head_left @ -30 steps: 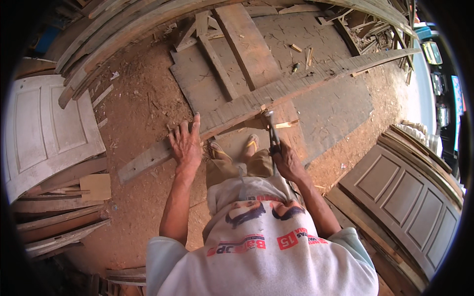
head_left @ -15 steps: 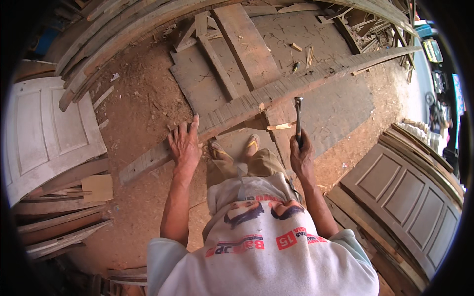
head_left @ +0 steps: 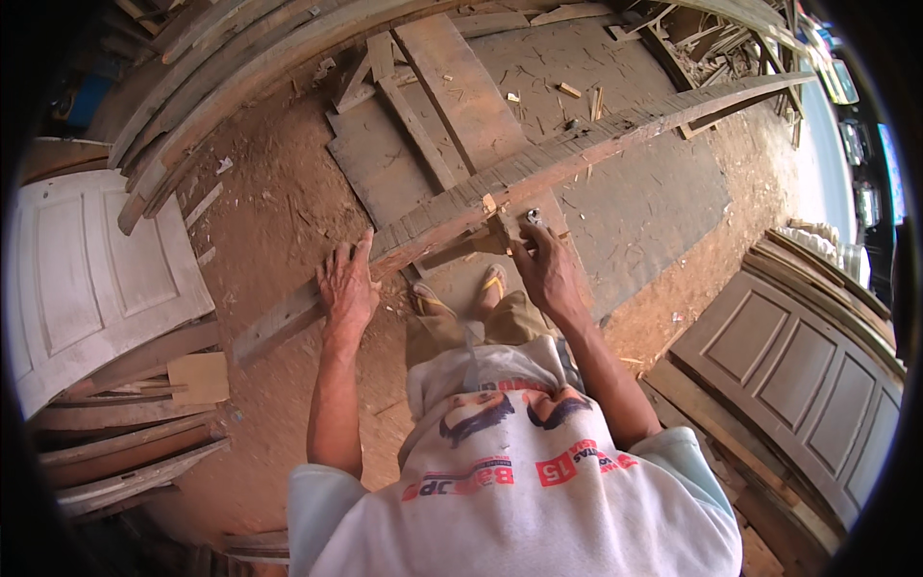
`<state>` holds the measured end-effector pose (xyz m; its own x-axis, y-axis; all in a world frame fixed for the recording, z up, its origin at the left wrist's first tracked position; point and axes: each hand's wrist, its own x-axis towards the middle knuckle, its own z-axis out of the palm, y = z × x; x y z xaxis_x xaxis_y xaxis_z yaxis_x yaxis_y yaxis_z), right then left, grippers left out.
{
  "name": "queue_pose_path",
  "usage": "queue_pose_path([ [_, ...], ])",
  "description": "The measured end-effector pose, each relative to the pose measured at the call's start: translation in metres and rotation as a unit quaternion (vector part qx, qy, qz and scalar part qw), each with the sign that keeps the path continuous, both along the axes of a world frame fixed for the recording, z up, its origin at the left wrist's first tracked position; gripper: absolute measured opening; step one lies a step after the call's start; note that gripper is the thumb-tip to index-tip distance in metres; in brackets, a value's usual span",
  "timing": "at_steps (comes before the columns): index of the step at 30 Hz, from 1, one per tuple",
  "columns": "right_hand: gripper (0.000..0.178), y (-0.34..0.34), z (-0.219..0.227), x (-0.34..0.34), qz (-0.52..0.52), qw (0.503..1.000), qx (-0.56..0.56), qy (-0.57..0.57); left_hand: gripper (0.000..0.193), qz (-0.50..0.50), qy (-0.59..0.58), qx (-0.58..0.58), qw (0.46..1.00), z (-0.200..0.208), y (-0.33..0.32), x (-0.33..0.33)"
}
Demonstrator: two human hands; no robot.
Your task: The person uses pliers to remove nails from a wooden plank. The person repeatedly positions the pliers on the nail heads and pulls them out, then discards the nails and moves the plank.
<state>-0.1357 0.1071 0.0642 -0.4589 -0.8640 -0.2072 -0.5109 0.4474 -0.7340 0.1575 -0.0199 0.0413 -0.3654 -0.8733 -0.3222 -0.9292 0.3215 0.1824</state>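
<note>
A long wooden beam [head_left: 567,159] with a row of cut lines along its upper face runs slantwise from lower left to upper right. My left hand [head_left: 348,288] grips it near its left end, the fingers laid over the top. Close to the beam's middle, my right hand [head_left: 550,274] is closed round a hammer; only the hammer's metal head [head_left: 533,216] shows plainly, and the hand hides most of the handle. Just left of the hammer head, a small pale wood block [head_left: 488,204] sits against the beam's near side, above a short upright piece of wood [head_left: 504,233].
A wide plank [head_left: 461,91] and a narrow wooden frame piece [head_left: 415,130] lie beyond the beam. A white panelled door [head_left: 101,260] stands at left, a brown panelled door [head_left: 769,375] at right. Stacked boards [head_left: 135,423] fill the lower left. Wood scraps [head_left: 569,90] litter the floor.
My right hand has moved left and toward the beam, bringing the hammer from a raised position down beside the small block. My left hand stays on the beam.
</note>
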Motion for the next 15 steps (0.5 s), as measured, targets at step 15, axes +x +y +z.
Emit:
queue_pose_path([
  [15,0.023,-0.040,-0.034,0.001,0.014,0.993,-0.093,0.078,0.093,-0.023,0.008,0.013,1.000,0.001,-0.007,0.000],
])
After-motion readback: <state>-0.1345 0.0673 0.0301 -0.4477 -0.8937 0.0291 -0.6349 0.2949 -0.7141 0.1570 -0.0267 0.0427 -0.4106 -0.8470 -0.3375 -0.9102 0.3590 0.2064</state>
